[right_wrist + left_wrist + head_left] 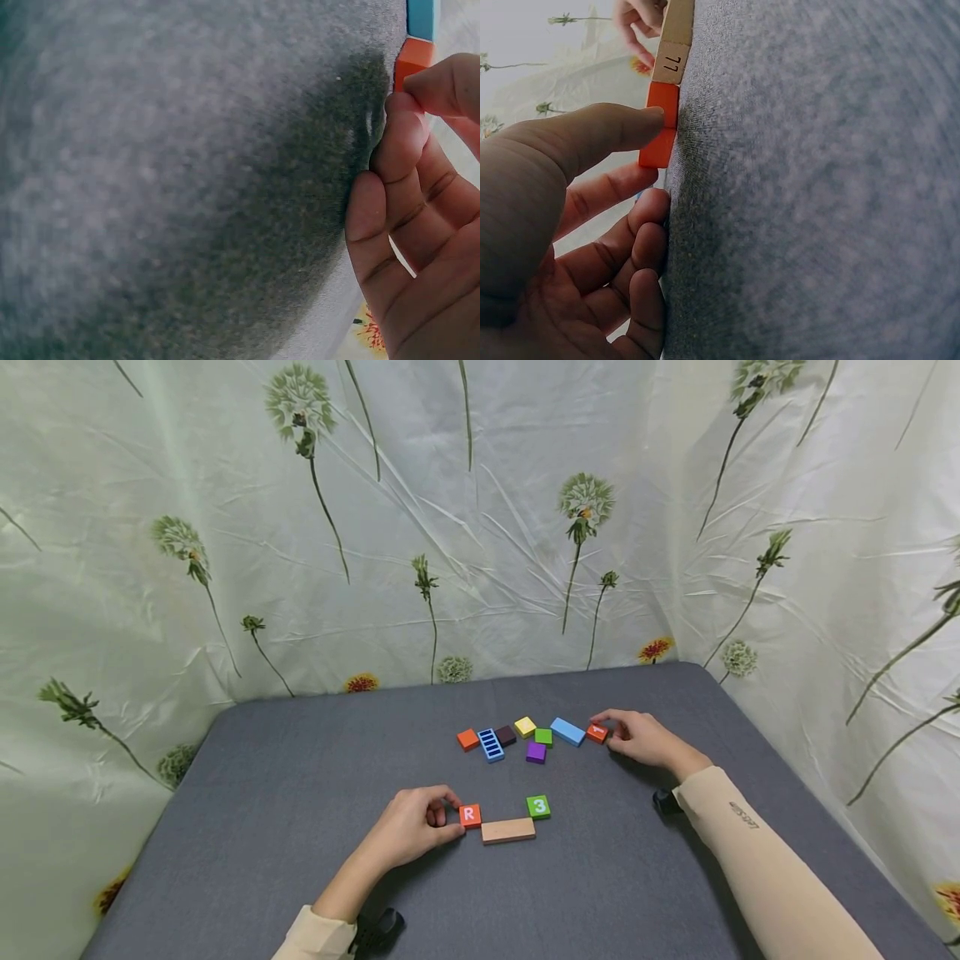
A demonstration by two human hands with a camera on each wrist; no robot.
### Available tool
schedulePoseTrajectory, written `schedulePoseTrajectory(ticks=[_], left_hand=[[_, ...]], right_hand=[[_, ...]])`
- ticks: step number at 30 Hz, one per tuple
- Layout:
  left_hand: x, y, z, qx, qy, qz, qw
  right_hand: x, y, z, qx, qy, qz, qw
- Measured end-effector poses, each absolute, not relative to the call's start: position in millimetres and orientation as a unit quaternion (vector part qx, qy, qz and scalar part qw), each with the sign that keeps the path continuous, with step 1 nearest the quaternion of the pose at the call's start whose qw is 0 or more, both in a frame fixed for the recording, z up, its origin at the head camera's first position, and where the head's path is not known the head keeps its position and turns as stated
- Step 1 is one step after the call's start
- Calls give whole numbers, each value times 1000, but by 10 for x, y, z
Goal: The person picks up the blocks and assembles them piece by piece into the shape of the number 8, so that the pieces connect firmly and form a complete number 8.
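Our left hand [411, 824] pinches an orange R-marked square block [469, 815]; our right hand [648, 740], an orange white-marked block [597, 732] nearer the surface's [300, 768] far right corner.

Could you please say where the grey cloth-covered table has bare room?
The table is bare left of the left hand, and between the green square 3 block and the right wrist's black camera. It's crowded from the plain orange block to the marked orange block the right hand pinches.

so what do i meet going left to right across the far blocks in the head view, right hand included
Plain orange block, dark-barred blue block, dark block, yellow block, plain blue block, white-marked orange block, right hand.
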State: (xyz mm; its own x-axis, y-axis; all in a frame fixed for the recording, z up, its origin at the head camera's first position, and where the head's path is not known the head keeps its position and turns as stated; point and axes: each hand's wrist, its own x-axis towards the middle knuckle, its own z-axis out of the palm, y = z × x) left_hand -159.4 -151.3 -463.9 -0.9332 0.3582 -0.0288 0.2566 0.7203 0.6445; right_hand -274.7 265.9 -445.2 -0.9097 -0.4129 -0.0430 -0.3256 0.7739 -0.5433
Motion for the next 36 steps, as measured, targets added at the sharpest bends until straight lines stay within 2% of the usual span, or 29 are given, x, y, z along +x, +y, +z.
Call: schedulePoseTrajectory(ticks=[17,36], left_hand=[[-1593,-1515,-4636,163,924,337,76],[-1597,-1517,-4642,166,925,334,72]], right_hand=[[-2647,2722,-4524,-190,937,-286,56],[-2505,2740,-4537,-177,934,-304,69]])
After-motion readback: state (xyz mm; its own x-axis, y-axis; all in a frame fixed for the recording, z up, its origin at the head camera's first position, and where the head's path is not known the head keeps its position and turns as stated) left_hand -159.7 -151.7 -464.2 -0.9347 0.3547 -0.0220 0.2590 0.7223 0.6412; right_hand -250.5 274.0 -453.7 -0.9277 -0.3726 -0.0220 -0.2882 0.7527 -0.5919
